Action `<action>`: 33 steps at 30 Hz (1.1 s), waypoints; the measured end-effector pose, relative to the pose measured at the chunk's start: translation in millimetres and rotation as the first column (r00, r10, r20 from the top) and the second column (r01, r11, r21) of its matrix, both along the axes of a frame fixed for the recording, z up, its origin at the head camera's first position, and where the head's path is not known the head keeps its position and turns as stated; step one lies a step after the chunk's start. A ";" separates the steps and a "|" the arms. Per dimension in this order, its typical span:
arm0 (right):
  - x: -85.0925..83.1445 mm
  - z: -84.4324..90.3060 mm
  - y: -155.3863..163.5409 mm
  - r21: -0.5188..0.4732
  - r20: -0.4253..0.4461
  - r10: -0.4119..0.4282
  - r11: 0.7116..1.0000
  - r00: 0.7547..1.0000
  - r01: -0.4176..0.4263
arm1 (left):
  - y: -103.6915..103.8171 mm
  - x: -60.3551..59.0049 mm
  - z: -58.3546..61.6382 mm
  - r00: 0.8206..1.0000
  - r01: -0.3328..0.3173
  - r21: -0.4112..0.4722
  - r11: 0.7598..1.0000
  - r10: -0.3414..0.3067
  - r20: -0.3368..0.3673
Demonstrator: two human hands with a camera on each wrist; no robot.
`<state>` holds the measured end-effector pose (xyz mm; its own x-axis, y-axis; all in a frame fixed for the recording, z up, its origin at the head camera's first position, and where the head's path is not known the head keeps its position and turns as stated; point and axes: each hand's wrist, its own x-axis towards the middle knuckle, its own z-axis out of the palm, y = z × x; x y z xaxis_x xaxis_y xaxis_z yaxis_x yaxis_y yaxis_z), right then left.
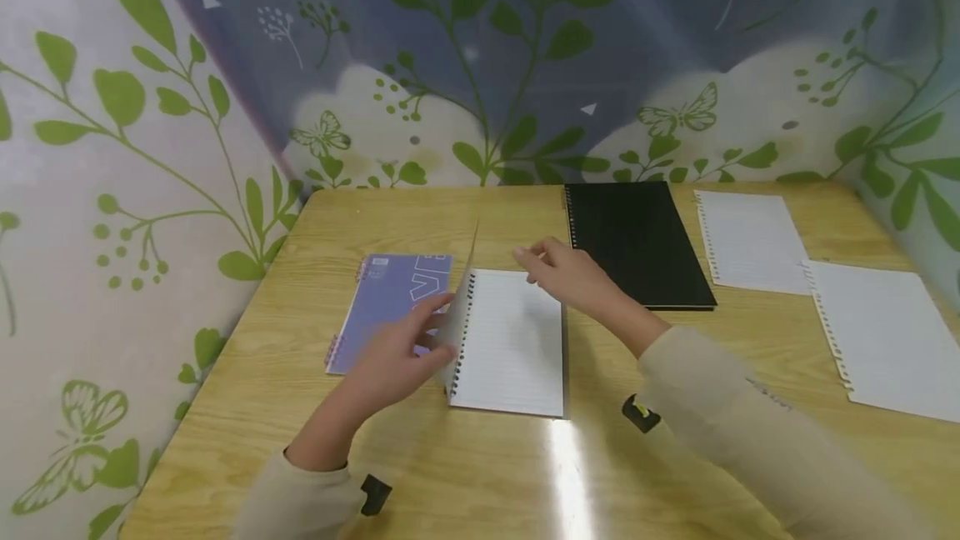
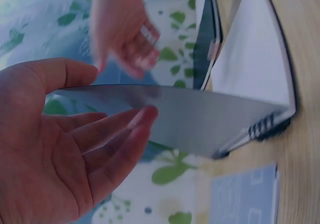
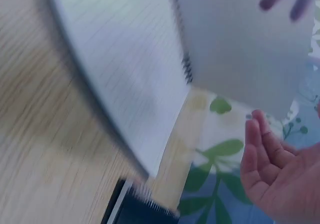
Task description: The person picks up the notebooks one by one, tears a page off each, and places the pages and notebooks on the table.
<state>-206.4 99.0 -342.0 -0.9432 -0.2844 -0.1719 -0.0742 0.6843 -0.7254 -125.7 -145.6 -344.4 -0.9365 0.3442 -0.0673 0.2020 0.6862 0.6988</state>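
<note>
Left sleeve (image 1: 300,498) and right sleeve (image 1: 757,423): pale beige, closest of all, over the near part of the table (image 1: 243,415).
Left hand (image 1: 386,365): thumb and fingers loosely parted, with a grey leaf (image 2: 200,119) between them; how firmly they press cannot be told.
Grey leaf: stands raised at the black rings (image 1: 463,332), cover or page, I cannot tell which; probably propped so that it does not fall back over the ruled page.
Open notebook (image 1: 510,340): mid-table, lined page upward, rings along its left side, perhaps kept square to the person so that leaves turn easily.
Right hand (image 1: 570,277): relaxed, holding nothing, in the air by the notebook's far right corner; seemingly kept off the page.
Purple notebook (image 1: 386,307): closed, toward the table's left edge, just beside the raised leaf.
Black notebook (image 1: 637,244): closed, at the far edge, right of centre.
Far sheet (image 1: 752,242): near the far right corner.
Near sheet (image 1: 888,332): along the right edge; both sheets have notched left sides, presumably from ring binding, and seem set aside.
</note>
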 end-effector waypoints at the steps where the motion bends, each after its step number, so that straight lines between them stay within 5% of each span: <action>1: -0.3 1.4 -4.9 -0.025 0.029 -0.011 1.000 1.000 0.012 | 4.9 0.3 -0.7 1.000 0.005 -0.004 1.000 -0.005 0.010; 11: 4.6 -14.0 -5.9 -0.036 0.016 -0.138 0.990 0.990 0.138 | 41.0 2.8 -21.7 0.975 0.197 -0.144 0.970 -0.208 -0.071; 17: 10.3 -42.5 14.5 0.018 -0.036 -0.182 0.983 0.983 0.183 | 52.9 -3.0 -46.6 0.955 0.293 -0.204 0.934 -0.297 0.008; 25: 17.3 -79.2 19.9 0.145 -0.116 -0.056 0.987 0.992 0.073 | 56.0 -18.1 -70.1 0.956 0.287 -0.399 0.871 -0.286 0.065; 33: 25.3 -85.6 17.0 0.331 -0.137 0.005 0.943 0.991 0.041 | 59.4 -24.9 -72.2 0.951 0.302 -0.431 0.850 -0.297 0.082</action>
<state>-181.2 116.0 -427.6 -0.9684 -0.2158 -0.1252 -0.1407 0.8868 -0.4402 -150.7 -86.2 -416.7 -0.7909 0.5410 -0.2860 0.4401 0.8276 0.3485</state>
